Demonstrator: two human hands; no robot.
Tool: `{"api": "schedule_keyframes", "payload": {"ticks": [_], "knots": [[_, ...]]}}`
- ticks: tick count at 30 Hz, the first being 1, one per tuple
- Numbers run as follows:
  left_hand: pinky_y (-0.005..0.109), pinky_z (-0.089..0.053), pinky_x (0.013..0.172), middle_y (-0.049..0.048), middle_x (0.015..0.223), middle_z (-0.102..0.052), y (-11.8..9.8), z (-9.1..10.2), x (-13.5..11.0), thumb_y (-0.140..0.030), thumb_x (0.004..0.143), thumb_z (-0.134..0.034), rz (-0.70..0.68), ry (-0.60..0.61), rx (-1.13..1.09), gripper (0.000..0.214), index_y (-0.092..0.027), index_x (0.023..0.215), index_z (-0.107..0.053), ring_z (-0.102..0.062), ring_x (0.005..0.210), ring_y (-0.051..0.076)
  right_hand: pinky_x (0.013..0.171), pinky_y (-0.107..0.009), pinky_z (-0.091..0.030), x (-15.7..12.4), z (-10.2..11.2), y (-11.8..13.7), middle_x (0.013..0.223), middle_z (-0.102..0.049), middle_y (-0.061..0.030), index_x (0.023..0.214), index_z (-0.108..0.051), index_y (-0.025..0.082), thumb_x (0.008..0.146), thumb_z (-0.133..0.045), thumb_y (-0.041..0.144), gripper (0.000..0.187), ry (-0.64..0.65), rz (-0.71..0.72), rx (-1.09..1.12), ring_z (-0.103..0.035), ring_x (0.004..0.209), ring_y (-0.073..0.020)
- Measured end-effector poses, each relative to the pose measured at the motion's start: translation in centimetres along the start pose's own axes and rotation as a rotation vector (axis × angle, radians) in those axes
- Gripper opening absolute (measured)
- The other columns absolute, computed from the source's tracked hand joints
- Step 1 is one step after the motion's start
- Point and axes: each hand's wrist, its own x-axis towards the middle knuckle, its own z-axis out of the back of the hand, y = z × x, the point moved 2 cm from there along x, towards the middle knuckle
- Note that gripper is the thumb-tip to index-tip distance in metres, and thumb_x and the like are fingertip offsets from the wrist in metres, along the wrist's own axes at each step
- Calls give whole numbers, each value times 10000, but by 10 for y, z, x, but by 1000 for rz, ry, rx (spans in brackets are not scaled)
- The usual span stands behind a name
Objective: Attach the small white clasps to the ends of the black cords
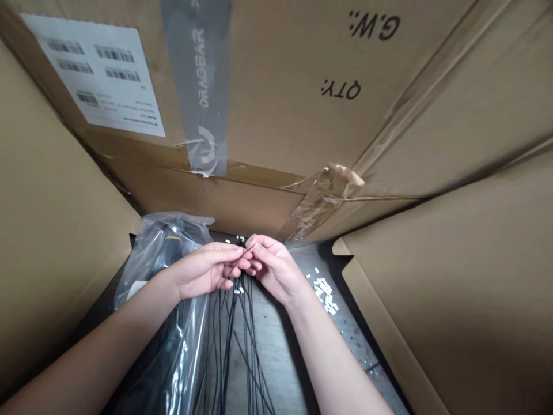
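A thin black cable (244, 257) sits pinched at its end between the fingertips (237, 251) of the left hand (203, 271), up at the mouth of a cardboard carton (69, 202), with the right hand (276, 270) curled in against it; whether the right is gripping the cable or only touching it can't be told. Below the hands, a loose bunch of black cables (228, 340) hangs down. Small white pieces (324, 294) lie scattered on a grey surface (349, 334) at right, with a few more among the cables. A clear plastic bag (162, 259) holding black cable sits beside the left hand. Nothing shown is bundled or tied.
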Motion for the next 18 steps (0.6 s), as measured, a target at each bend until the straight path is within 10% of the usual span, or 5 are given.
{"api": "schedule_keyframes", "payload": {"ticks": [18], "knots": [[129, -480, 421, -14, 619, -532, -1, -1, -2, -310, 689, -835, -1, 49, 144, 287, -97, 836, -713, -479, 518, 46, 531, -205, -408, -1, 0, -3, 623, -599, 23, 739, -675, 148, 686, -864, 329, 267, 89, -28, 13, -456, 536, -57]]}}
